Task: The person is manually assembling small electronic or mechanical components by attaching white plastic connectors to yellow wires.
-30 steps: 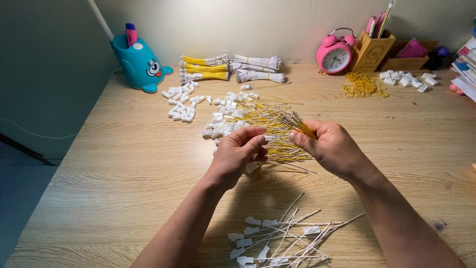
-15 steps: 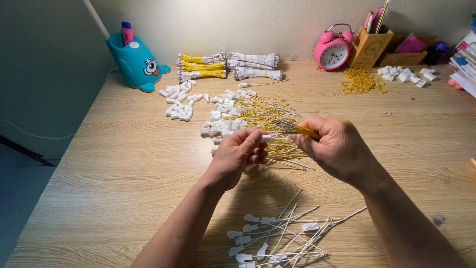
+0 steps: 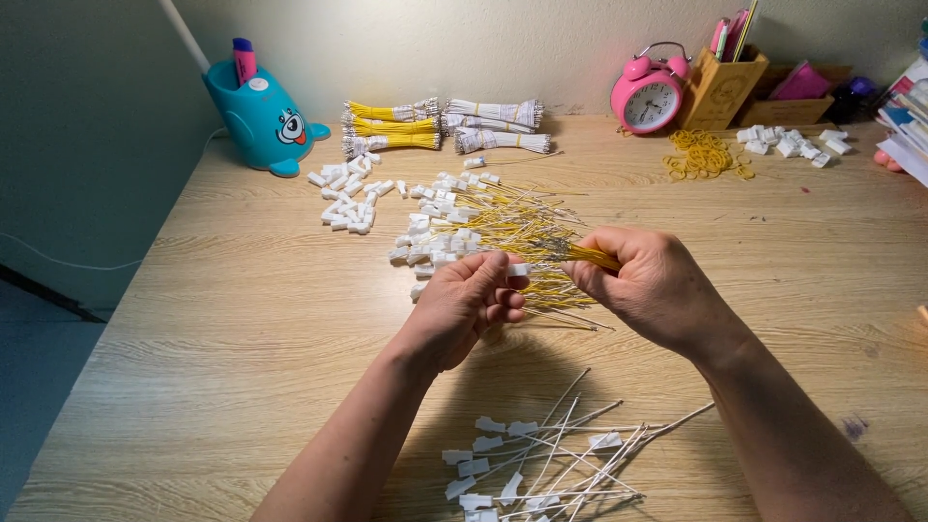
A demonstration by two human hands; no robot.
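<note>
A light wooden desk [image 3: 222, 319] with visible grain stands pushed against a plain cream wall [image 3: 503, 43]. Warm light falls from above, brightest along the back edge and dimmer toward the left. Beside the desk on the left, a grey-green wall [image 3: 72, 126] drops to a dark floor [image 3: 29, 367], crossed by a thin white cable [image 3: 58, 261]

the left hand [image 3: 464, 309] has brought a small white connector [image 3: 519, 270] up to the tips of the yellow wires [image 3: 590, 255]. the right hand [image 3: 652, 290] has drawn closer, narrowing the gap.
</note>
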